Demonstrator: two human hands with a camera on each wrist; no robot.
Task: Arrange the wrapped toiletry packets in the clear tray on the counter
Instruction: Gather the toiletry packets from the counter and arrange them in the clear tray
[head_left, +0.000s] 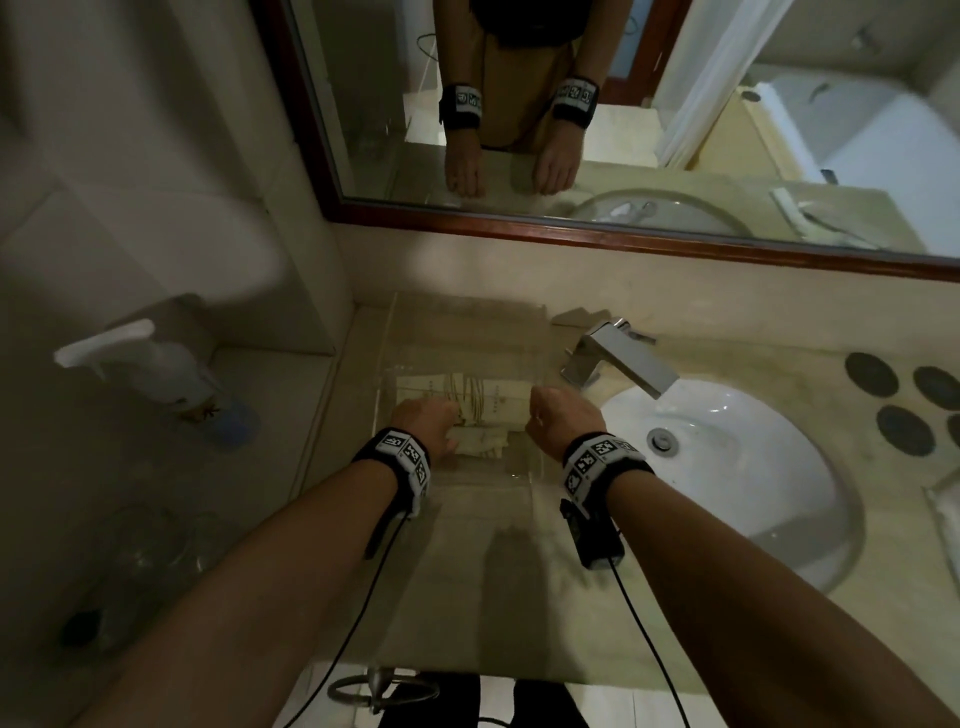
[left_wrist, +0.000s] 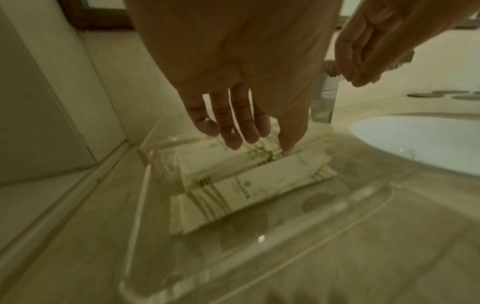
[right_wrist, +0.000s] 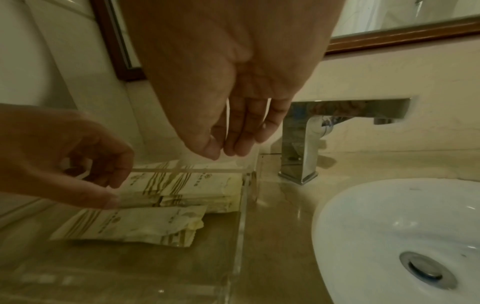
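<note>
A clear tray stands on the beige counter left of the sink. Inside it lie several cream wrapped packets with gold stripes, stacked and overlapping. My left hand hangs over the stack with its fingers nearly straight, the thumb tip touching a packet. My right hand is at the tray's right wall. In the right wrist view its thumb and fingers come together on the wall's thin clear edge.
A chrome faucet and white basin lie directly right of the tray. A pump bottle stands on the left ledge. Dark round discs sit at the far right. A framed mirror hangs behind the counter.
</note>
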